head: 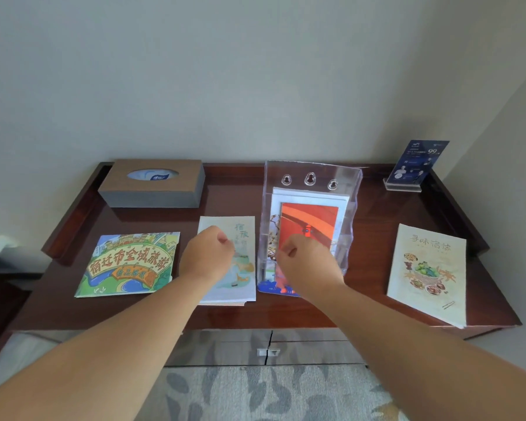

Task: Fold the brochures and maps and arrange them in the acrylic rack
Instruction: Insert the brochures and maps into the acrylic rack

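Brochures (427, 274) — three flat on desk (371, 214); rack (312, 177) — one.

Curled hands (208, 253) before acrylic rack (312, 177)

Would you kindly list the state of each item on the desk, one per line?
Acrylic rack: upright, holding brochures.
Orange brochure: standing in the rack.
Pale map: folded, flat, under the left hand.
Cartoon map: folded, flat.
Food brochure: closed, flat.
Right hand: loosely closed at the rack.
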### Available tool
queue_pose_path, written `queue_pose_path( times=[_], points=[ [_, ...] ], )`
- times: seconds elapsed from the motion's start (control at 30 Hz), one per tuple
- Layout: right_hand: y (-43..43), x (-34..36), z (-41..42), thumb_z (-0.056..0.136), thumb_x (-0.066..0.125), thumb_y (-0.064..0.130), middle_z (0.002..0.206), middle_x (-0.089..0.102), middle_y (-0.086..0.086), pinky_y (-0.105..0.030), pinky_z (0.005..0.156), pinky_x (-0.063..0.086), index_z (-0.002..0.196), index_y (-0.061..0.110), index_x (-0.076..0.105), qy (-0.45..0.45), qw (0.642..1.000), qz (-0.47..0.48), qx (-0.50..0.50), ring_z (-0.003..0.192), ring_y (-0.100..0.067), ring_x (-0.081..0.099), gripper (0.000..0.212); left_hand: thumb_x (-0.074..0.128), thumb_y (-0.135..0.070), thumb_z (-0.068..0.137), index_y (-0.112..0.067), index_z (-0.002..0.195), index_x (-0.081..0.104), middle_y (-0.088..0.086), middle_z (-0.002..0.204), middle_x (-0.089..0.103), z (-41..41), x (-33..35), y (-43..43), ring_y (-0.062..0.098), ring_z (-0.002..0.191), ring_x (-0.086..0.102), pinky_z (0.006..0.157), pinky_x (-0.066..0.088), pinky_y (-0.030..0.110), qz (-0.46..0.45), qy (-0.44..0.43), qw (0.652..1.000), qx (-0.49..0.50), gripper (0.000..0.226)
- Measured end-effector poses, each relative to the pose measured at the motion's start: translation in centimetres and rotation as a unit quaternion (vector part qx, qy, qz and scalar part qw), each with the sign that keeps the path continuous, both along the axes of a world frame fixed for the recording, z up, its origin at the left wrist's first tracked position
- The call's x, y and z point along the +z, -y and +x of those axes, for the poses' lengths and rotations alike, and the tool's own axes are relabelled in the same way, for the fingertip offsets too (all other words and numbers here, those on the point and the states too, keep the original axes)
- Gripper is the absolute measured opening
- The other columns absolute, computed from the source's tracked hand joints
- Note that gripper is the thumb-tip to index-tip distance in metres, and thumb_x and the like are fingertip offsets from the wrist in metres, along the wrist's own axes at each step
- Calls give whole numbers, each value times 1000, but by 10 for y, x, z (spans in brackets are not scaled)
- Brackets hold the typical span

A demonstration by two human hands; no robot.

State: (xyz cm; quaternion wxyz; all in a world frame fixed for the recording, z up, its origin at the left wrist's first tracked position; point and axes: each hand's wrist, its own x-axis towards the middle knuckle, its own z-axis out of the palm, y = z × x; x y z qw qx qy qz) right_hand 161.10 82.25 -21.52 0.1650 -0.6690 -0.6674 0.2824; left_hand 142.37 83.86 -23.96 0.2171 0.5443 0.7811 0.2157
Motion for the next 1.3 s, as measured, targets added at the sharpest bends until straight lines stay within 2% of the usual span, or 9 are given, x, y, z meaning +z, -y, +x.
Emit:
queue_pose_path(
  times=[0.23,0.47,0.6,0.73,0.83,0.93,1.0,1.13,1.3],
  points=[
    [14,-35,-70,93,49,45,135,54,-2,-34,88,42,133,19,48,33,985,-135,106,119,-25,53,48,52,-23,92,-12,116,59,7,115,63,-43,-37,6,25,89,55,70,41,31,-83,-24,996,3,27],
    [9,-56,-88,91,49,42,106,56,-3,-25,51,29,118,17,49,79,979,-174,75,83,-21,48,37,55,-27,89,-9,107,53,12,100,62,-61,-56,5,28,80,58,58,35,32,-151,-15,988,4,25],
    [6,-62,-92,90,49,44,97,51,1,-26,52,32,116,18,50,80,978,-184,62,82,-20,51,37,54,-22,89,-9,110,52,4,85,56,-61,-61,5,27,74,57,55,36,30,-143,32,989,8,24],
    [6,-63,-93,90,49,45,100,50,1,-26,52,31,119,18,50,93,975,-191,64,83,-19,49,40,54,-23,90,-8,119,51,6,94,56,-60,-60,4,28,80,57,58,38,31,-145,47,988,9,33],
    [6,-61,-95,90,49,42,97,50,2,-25,50,30,117,17,50,110,973,-187,76,82,-18,49,37,53,-23,90,-9,117,55,5,100,60,-72,-58,0,27,87,57,68,45,36,-106,26,994,-3,31],
    [6,-57,-99,92,48,36,99,55,-1,-27,53,33,110,15,48,134,969,-189,86,82,-20,50,28,53,-24,90,-10,127,55,12,123,58,-107,-58,-6,34,115,51,87,46,45,-70,-96,993,7,39],
    [6,-54,-106,93,48,32,99,54,-3,-28,61,37,102,15,46,145,968,-188,85,83,-23,49,19,50,-32,94,-17,144,40,13,145,41,-136,-64,-2,37,135,34,100,40,51,-152,-163,975,-4,53],
    [3,-49,-131,90,47,27,107,57,-6,-31,69,39,104,16,50,138,975,-158,80,88,-25,50,17,38,-46,99,-27,156,12,8,164,7,-152,-82,24,37,149,4,114,25,58,-223,-155,962,-33,65],
    [3,-50,-188,93,49,36,126,60,-3,-29,80,43,125,17,54,66,978,-142,141,111,-24,56,37,44,-49,94,-28,140,42,10,141,46,-159,-77,44,35,129,38,99,39,50,-147,-207,967,-27,51]
  ],
)
